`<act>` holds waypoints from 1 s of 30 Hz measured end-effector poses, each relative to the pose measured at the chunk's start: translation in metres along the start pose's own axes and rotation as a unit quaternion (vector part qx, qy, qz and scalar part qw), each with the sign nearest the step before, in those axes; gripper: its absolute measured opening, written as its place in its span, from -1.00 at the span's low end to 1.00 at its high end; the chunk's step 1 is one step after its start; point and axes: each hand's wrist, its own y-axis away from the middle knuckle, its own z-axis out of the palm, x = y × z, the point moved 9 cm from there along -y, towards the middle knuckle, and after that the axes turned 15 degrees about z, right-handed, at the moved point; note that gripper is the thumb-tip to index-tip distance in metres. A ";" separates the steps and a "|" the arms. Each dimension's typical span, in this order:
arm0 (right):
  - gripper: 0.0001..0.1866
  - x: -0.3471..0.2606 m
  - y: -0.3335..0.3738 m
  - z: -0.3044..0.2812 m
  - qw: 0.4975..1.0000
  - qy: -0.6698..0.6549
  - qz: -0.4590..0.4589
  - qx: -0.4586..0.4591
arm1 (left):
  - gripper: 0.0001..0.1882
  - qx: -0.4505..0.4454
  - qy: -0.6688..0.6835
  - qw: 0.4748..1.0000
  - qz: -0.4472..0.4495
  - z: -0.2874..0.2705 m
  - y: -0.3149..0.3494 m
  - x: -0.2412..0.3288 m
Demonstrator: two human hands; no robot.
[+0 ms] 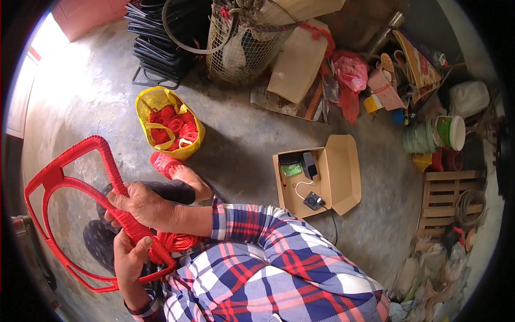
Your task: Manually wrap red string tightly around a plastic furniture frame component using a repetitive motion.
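A frame wrapped in red cord (78,185), with rounded corners and a curved inner bar, tilts across my lap at the left. My right hand (147,206) is closed around its thick wrapped bar, the thumb lying over the top. Lower down, my left hand (129,257) grips the same bar near one corner, thumb pressed on the red wrapping. Beside that corner, against my shirt, rests a bundle of red cord (179,241). Whether either hand also pinches a loose strand cannot be made out.
Ahead on the floor stands a yellow bag (197,144) full of red cord. An opened cardboard box (343,177) holding small devices and a cable sits to the right. Stacked black metal frames (161,45), a mesh basket (241,51), buckets (450,133) and a wooden pallet (442,198) line the edges.
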 end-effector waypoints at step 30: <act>-0.68 0.031 0.150 -0.209 0.894 -0.381 -0.158 0.175 | -0.12 0.146 -0.402 0.827 0.364 0.019 0.021 0.044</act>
